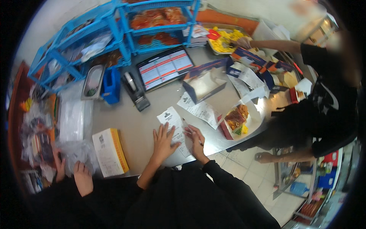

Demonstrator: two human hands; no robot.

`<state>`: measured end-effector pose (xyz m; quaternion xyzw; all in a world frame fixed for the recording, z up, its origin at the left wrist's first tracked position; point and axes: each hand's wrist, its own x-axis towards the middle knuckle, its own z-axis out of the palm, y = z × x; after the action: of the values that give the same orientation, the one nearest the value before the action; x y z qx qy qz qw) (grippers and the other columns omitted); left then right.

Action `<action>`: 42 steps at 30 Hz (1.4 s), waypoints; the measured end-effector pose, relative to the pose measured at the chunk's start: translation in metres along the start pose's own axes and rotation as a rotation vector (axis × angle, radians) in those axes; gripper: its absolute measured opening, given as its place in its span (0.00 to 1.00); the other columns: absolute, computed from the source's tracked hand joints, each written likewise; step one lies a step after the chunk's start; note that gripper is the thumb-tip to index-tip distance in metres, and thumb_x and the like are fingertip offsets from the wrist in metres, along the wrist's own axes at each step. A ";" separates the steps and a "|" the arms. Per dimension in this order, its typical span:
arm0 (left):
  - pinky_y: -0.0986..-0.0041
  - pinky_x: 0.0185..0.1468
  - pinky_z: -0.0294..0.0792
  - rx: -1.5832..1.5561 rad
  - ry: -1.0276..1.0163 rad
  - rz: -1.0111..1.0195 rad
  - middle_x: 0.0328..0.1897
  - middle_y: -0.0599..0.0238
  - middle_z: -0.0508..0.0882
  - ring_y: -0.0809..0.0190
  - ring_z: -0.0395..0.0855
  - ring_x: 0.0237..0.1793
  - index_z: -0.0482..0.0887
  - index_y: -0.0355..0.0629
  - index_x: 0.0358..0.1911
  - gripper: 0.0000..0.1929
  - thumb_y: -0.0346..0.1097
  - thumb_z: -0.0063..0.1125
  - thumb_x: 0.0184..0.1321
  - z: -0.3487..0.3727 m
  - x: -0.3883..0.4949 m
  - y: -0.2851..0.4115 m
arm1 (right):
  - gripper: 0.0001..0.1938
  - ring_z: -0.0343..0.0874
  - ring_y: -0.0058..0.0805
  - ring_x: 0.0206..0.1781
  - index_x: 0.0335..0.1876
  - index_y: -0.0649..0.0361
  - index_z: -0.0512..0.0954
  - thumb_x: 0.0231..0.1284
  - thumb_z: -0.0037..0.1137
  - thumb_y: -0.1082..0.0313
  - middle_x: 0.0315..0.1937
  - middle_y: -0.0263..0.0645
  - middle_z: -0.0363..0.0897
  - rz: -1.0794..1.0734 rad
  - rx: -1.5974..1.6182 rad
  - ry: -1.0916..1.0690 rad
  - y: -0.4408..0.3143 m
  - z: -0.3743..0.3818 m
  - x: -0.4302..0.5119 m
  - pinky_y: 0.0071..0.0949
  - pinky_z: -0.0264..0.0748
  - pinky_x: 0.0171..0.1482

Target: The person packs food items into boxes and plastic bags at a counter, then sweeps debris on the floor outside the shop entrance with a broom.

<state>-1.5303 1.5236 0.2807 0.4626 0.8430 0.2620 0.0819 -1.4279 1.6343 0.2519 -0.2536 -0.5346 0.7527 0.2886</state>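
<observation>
My left hand (163, 142) lies flat with spread fingers on a long printed paper receipt (168, 114), pressing it against the metal table. My right hand (196, 142) grips a pen (187, 124) over the receipt's right edge. The pen's slim end points away from me, and its dark end shows below my fingers. Beyond my right hand lies a second receipt (200, 110). Beside that stands an open paper food box (228, 130) holding saucy fried chicken (237, 116), something yellow and a green piece. Left of my left hand is a yellow-and-white box (111, 151) with a receipt on top.
A tablet (165, 67), a stapler (135, 91) and an open carton (204, 83) stand behind. Blue plastic racks (123, 37) rise at the back. One person's hands (83, 174) are at left by plastic bags; another person (323, 97) at right reaches into a yellow-food tray (221, 51).
</observation>
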 end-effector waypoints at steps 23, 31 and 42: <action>0.47 0.64 0.31 0.032 0.035 0.029 0.66 0.48 0.52 0.48 0.44 0.67 0.59 0.42 0.60 0.52 0.66 0.62 0.29 0.027 -0.017 -0.016 | 0.16 0.57 0.12 0.17 0.16 0.64 0.67 0.54 0.55 0.65 0.09 0.31 0.64 -0.220 -0.615 0.099 0.012 -0.007 0.015 0.19 0.55 0.18; 0.47 0.64 0.30 0.041 0.027 0.023 0.67 0.47 0.51 0.48 0.43 0.68 0.58 0.41 0.61 0.53 0.66 0.61 0.29 0.028 -0.017 -0.017 | 0.17 0.56 0.11 0.15 0.13 0.60 0.62 0.55 0.51 0.69 0.09 0.28 0.62 -0.187 -0.517 0.131 0.013 -0.012 0.014 0.18 0.53 0.18; 0.47 0.64 0.30 0.051 0.032 0.023 0.66 0.47 0.52 0.47 0.44 0.67 0.58 0.41 0.61 0.53 0.67 0.61 0.29 0.029 -0.017 -0.017 | 0.19 0.49 0.12 0.17 0.12 0.59 0.57 0.54 0.49 0.70 0.09 0.25 0.55 -0.239 -0.529 0.214 0.005 -0.007 0.009 0.20 0.48 0.19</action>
<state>-1.5224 1.5133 0.2453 0.4701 0.8452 0.2488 0.0533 -1.4300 1.6444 0.2445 -0.3329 -0.7045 0.5174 0.3537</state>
